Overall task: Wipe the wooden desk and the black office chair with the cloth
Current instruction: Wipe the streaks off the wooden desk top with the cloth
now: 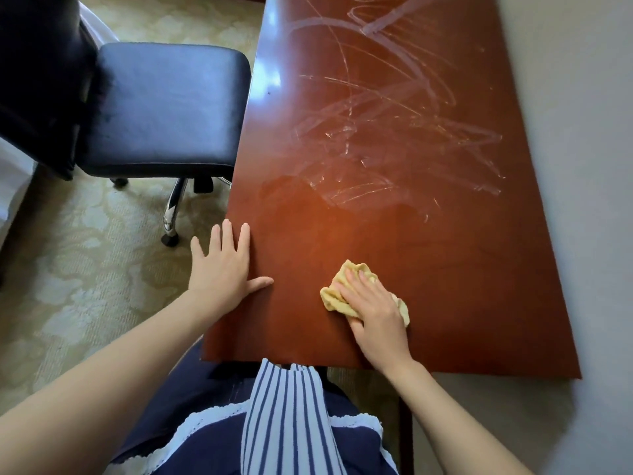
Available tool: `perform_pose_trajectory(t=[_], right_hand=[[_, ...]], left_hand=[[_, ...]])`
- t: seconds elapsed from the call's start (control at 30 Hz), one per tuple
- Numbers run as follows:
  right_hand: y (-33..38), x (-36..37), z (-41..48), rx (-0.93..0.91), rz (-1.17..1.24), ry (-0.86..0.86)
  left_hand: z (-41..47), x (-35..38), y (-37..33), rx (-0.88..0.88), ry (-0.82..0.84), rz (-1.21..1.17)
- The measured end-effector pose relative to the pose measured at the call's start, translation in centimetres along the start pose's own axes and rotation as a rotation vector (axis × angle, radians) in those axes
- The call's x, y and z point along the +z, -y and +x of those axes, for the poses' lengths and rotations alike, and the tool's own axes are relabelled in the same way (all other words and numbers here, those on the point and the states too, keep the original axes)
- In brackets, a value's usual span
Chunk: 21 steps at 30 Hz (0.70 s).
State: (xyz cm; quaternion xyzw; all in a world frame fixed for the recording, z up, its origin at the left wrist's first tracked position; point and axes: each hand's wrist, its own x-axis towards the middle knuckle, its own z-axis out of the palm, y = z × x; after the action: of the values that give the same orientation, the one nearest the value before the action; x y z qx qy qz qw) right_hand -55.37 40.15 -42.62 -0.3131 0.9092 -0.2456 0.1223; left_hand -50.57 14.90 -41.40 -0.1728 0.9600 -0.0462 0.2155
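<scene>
The right hand [373, 310] lies palm-down on the cloth [351, 269], fingers stretched almost straight over it, pressing it onto the bench [428, 241] rather than clenching it. The left hand [226, 265] is released and flat, fingers spread, resting at the bench's left edge with the thumb reaching onto the wood.

The cloth is pale yellow and bunched into a crumpled wad, with folds poking out beyond the fingertips and behind the wrist. It sits near the bench's near end, right of the left hand and apart from it.

The bench top is glossy reddish-brown wood. Its far half is crossed by whitish streaks and loops, and the part around the hands looks plain.

One cloth, one bench, two hands, and one black office chair [164, 108], padded, on chrome legs, standing on patterned carpet [68, 255] just left of the bench.
</scene>
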Motion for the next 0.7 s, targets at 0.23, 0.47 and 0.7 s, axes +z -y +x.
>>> perform_pose_trajectory(t=[0.23,0.47,0.7], right_hand=[[-3.8,-2.5,-4.3,-0.111,-0.076,-0.004],[-9.4,-5.7,-0.6,0.216,-0.092,-0.171],[-10.4,-7.0,8.1,0.772,0.043,-0.396]], left_hand=[[4.0,-1.6,-1.8,-0.003,0.109,-0.215],[5.2,-1.6,-1.7,0.01,0.144,-0.132],[5.4,-1.7,-1.9,0.038,0.128,-0.06]])
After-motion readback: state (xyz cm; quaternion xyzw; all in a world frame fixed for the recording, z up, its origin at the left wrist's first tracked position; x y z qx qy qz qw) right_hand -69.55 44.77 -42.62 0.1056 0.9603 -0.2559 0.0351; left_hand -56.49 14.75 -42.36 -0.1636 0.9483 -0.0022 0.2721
